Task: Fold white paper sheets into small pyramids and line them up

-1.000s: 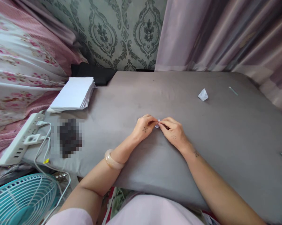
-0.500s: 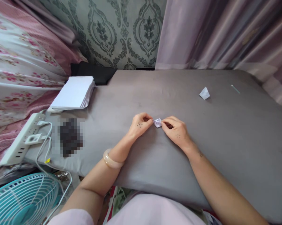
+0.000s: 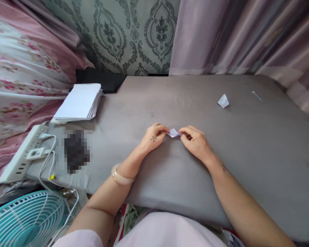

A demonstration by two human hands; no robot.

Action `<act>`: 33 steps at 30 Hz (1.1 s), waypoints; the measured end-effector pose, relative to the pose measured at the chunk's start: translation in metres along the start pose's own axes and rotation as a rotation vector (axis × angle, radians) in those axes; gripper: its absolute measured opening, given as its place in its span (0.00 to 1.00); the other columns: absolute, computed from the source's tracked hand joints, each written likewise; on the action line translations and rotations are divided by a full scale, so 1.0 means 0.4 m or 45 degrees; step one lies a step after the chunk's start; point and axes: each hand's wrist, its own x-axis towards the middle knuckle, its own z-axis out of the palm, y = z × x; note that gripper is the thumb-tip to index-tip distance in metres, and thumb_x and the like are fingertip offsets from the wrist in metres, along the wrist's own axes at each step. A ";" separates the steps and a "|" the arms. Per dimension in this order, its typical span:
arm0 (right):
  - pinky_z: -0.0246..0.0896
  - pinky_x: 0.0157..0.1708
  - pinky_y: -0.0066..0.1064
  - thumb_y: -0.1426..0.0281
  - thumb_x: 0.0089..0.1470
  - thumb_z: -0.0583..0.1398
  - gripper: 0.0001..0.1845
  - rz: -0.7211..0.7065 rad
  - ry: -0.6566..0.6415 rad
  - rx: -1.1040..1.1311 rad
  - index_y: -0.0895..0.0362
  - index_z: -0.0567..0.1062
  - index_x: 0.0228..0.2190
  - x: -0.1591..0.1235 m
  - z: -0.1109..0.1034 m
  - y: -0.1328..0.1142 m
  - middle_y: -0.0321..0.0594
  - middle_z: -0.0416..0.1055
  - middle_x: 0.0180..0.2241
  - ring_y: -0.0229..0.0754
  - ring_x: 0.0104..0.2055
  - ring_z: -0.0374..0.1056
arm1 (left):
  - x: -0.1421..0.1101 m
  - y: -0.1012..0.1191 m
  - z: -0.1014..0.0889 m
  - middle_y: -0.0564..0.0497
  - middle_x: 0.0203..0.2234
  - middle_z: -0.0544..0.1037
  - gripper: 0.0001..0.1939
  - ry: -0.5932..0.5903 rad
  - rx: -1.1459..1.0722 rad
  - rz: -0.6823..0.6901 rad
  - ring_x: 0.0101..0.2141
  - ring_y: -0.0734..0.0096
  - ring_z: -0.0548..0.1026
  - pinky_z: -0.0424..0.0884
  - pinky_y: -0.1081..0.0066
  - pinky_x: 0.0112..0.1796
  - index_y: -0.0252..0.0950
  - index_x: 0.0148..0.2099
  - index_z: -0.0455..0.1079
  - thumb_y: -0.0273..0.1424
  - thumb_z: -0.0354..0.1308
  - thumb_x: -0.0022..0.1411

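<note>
You hold a small, folded white paper piece [image 3: 173,133] between your left hand [image 3: 154,137] and your right hand [image 3: 195,141].

Your left fingers are pinched on its left end and your right fingers on its right end, its creased middle showing between them over the grey cloth-covered surface [image 3: 154,192]. Beyond your right fingers sits a pointed, faceted white paper shape [image 3: 223,101]; well left of your left fingers lies a thick stack of white paper sheets [image 3: 78,101].
</note>
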 end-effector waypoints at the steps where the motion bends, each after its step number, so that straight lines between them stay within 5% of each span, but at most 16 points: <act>1: 0.62 0.34 0.29 0.76 0.52 0.54 0.14 -0.028 -0.039 -0.032 0.52 0.78 0.35 -0.001 -0.003 -0.002 0.37 0.73 0.35 0.37 0.32 0.69 | -0.002 0.004 -0.001 0.50 0.32 0.73 0.15 0.000 0.049 0.035 0.27 0.78 0.69 0.65 0.76 0.31 0.35 0.36 0.77 0.21 0.49 0.56; 9: 0.60 0.33 0.28 0.76 0.58 0.53 0.20 -0.083 -0.234 -0.316 0.46 0.76 0.46 -0.009 -0.025 -0.021 0.37 0.72 0.42 0.38 0.36 0.70 | -0.011 0.013 -0.012 0.47 0.37 0.73 0.16 -0.064 0.244 0.199 0.30 0.77 0.70 0.67 0.75 0.35 0.35 0.41 0.76 0.22 0.47 0.61; 18: 0.59 0.31 0.30 0.77 0.57 0.53 0.17 -0.168 -0.144 -0.523 0.50 0.75 0.43 -0.015 -0.022 -0.030 0.36 0.73 0.43 0.39 0.36 0.70 | -0.016 0.023 -0.029 0.47 0.41 0.73 0.16 -0.128 0.506 0.292 0.33 0.73 0.72 0.69 0.74 0.34 0.38 0.44 0.73 0.23 0.45 0.62; 23: 0.57 0.30 0.30 0.67 0.60 0.55 0.10 -0.213 -0.129 -0.593 0.52 0.74 0.42 -0.011 -0.018 -0.027 0.38 0.73 0.42 0.40 0.36 0.71 | -0.017 0.032 -0.029 0.47 0.40 0.74 0.14 -0.139 0.667 0.334 0.39 0.67 0.73 0.70 0.71 0.36 0.38 0.44 0.71 0.24 0.50 0.58; 27: 0.55 0.30 0.30 0.70 0.63 0.52 0.13 -0.243 -0.135 -0.600 0.51 0.74 0.44 -0.009 -0.017 -0.015 0.38 0.73 0.41 0.38 0.35 0.70 | -0.013 0.028 -0.025 0.46 0.39 0.75 0.09 -0.110 0.711 0.346 0.38 0.66 0.74 0.70 0.70 0.37 0.37 0.42 0.72 0.32 0.53 0.62; 33: 0.52 0.27 0.29 0.71 0.63 0.51 0.15 -0.217 -0.177 -0.653 0.50 0.75 0.43 -0.010 -0.022 -0.014 0.38 0.72 0.37 0.37 0.30 0.68 | 0.001 0.016 -0.020 0.47 0.32 0.75 0.19 -0.068 0.668 0.253 0.33 0.70 0.74 0.67 0.73 0.33 0.35 0.33 0.73 0.37 0.45 0.69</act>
